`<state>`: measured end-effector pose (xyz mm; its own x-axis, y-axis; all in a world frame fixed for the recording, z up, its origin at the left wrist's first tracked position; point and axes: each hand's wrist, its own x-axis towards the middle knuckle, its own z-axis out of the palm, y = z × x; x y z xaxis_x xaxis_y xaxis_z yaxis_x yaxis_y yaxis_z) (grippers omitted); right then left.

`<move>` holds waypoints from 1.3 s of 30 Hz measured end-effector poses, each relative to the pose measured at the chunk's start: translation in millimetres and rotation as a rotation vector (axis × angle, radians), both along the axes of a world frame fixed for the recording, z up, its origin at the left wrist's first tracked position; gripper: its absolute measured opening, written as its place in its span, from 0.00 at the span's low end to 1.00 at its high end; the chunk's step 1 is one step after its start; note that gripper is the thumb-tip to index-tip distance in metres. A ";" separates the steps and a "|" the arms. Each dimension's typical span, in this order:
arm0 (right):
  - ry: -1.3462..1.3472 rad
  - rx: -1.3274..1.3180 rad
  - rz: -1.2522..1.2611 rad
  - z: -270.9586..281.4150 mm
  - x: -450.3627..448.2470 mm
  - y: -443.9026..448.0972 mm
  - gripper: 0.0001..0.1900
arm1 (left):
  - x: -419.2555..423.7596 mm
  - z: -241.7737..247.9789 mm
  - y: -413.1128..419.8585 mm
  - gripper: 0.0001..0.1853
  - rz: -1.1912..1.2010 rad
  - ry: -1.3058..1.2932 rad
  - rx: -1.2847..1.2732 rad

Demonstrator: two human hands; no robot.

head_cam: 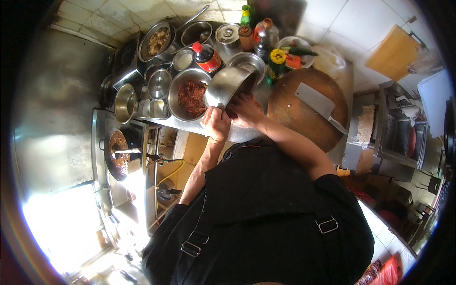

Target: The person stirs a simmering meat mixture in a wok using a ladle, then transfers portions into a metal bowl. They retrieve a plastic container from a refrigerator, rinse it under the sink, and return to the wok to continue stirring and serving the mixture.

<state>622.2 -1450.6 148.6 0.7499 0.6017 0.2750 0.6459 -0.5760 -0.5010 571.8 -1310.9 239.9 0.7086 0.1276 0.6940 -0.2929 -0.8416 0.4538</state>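
Observation:
My left hand (216, 124) grips the rim of a stainless steel bowl (225, 84), tipped steeply so its mouth faces right and down. My right hand (245, 109) is at the mouth of that bowl, fingers spread and partly hidden in its shadow. Something pinkish shows around and below the right hand; I cannot tell whether it is food or a dish. Just left of the tilted bowl stands a wider steel bowl (172, 93) holding dark red chopped meat (191, 95). A round wooden chopping block (285, 123) lies to the right, with a cleaver (315, 100) flat on it.
Behind the bowls stand a red-capped sauce bottle (206, 58), a yellow-capped green bottle (276, 66), a large plastic jug (266, 39) and a steel basin (262, 60). Several steel containers crowd the left. A wok (134, 137) with food sits on the stove; a sink (397, 131) is far right.

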 end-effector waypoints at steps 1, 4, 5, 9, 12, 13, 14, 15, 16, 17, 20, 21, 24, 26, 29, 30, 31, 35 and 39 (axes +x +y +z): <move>0.019 0.032 0.018 4.4 -3.3 -5.7 0.23 | 1.0 0.9 1.4 0.15 0.005 -0.005 0.022; -0.103 0.105 0.022 12.4 -9.6 -19.0 0.20 | 3.9 3.0 3.6 0.16 -0.006 -0.015 0.022; -0.142 0.122 0.013 12.7 -11.1 -22.7 0.19 | 4.7 3.6 3.9 0.16 -0.009 -0.002 0.013; -0.163 0.139 -0.006 3.8 -14.6 -33.5 0.18 | 5.7 6.5 5.7 0.16 -0.004 -0.029 -0.002; -0.079 0.066 -0.011 -5.8 -16.2 -38.0 0.19 | 6.4 10.3 9.1 0.16 0.024 -0.046 -0.015; -0.059 0.020 -0.017 -8.1 -16.6 -38.1 0.20 | 7.0 12.3 11.2 0.16 0.042 -0.048 -0.007; -0.084 0.019 -0.004 -9.6 -17.1 -37.6 0.21 | 7.9 14.6 13.6 0.16 0.060 -0.058 0.008; -0.118 0.001 0.005 -10.2 -17.6 -36.3 0.22 | 9.1 17.0 15.8 0.16 0.065 -0.060 -0.007; -0.152 -0.018 0.016 -10.1 -18.1 -34.7 0.22 | 10.1 19.6 18.2 0.16 0.072 -0.069 -0.017; -0.170 -0.041 0.007 -9.2 -18.7 -32.8 0.21 | 11.2 21.9 20.1 0.16 0.090 -0.081 -0.017; -0.180 -0.092 -0.002 -3.8 -20.3 -29.5 0.19 | 10.8 28.3 26.3 0.14 0.135 -0.089 -0.091; -0.153 -0.097 0.004 -1.8 -20.7 -30.2 0.19 | 9.5 30.0 28.5 0.14 0.156 -0.091 -0.116; -0.131 0.004 -0.100 1.0 -18.8 -38.9 0.19 | 1.0 33.9 37.9 0.14 0.246 -0.098 -0.186; 0.071 0.138 -0.241 -1.4 -13.6 -46.4 0.20 | -6.3 35.6 46.6 0.13 0.328 -0.083 -0.231; -0.052 0.098 -0.420 -11.3 5.9 -51.4 0.14 | -16.7 36.2 57.4 0.14 0.379 -0.070 -0.236; -0.173 0.129 -0.375 -15.4 14.0 -50.1 0.15 | -19.4 36.1 60.3 0.15 0.387 -0.064 -0.251; -0.020 0.006 -0.322 -19.3 21.6 -49.1 0.16 | -21.5 35.8 62.7 0.15 0.401 -0.060 -0.260; 0.507 -0.291 -0.224 -29.5 58.1 -40.3 0.25 | -29.0 35.0 68.9 0.15 0.415 -0.079 -0.283; 0.842 -0.219 -0.257 -24.6 83.5 -39.6 0.26 | -40.6 35.6 73.1 0.15 0.424 -0.052 -0.347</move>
<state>705.7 -1490.2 123.9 0.7696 0.3620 -0.5260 -0.0467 -0.7897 -0.6118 531.2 -1237.8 275.6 0.5116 0.6221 0.5927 0.0098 -0.6940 0.7199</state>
